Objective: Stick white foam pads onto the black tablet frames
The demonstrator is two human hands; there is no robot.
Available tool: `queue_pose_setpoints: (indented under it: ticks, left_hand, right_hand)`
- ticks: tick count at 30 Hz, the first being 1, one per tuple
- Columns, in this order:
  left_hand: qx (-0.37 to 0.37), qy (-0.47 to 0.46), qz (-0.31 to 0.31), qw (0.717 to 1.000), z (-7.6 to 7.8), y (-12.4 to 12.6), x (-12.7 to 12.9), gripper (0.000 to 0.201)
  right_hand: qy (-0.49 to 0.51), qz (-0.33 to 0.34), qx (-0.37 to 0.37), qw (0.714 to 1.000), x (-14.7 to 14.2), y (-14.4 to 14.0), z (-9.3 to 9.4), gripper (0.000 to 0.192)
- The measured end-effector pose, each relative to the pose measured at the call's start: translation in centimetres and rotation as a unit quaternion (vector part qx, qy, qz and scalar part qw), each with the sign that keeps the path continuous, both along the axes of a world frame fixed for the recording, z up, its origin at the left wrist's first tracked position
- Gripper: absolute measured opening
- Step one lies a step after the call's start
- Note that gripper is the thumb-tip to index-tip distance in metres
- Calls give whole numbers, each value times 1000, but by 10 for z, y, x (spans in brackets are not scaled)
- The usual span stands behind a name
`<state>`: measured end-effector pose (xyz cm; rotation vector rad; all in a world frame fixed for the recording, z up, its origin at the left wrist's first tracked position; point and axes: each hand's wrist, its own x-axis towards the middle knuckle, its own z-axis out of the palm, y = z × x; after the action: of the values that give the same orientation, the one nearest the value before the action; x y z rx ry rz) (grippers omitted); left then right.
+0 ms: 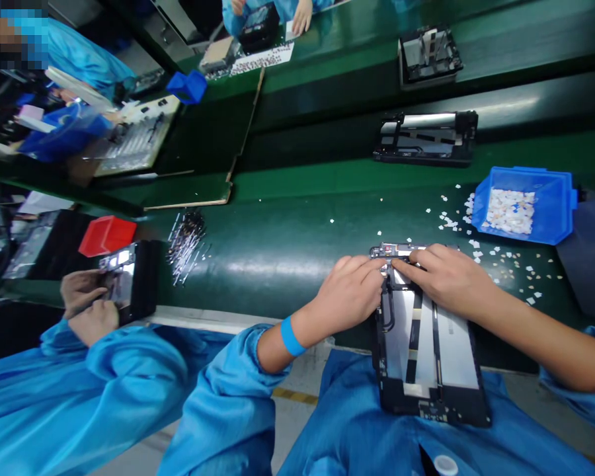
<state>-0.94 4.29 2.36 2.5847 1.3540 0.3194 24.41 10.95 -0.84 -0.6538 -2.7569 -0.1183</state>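
At four o'clock in the view, my left hand (352, 291) and right hand (449, 277) meet over the far end of an opened tablet (453, 344), both touching it; whether either pinches a part I cannot tell, since my own knuckles block the spot. My right hand also covers much of its one o'clock corner. At two o'clock from me, a blue bin (555, 201) holds white bits (510, 211), too small to identify. At twelve, the frame cuts off a co-worker's hand (302, 16).
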Motion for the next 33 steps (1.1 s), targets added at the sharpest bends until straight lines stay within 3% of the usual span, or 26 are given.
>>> queue_pose_setpoints:
  ticks: [5, 12, 23, 33]
  left_hand:
    - [-139, -172, 72, 973, 13, 17, 2, 10]
    - [-205, -180, 115, 955, -3, 43, 11, 12]
    - [-162, -105, 122, 974, -6, 47, 19, 14]
    - [-139, -96, 134, 976, -9, 43, 23, 15]
  right_hand:
    - [-10, 29, -12, 999, 2, 7, 0, 34]
    - [6, 13, -7, 1000, 1, 4, -1, 33]
    - [15, 6, 3, 1000, -2, 3, -2, 31]
    - [22, 0, -1, 1000, -4, 1, 1, 28]
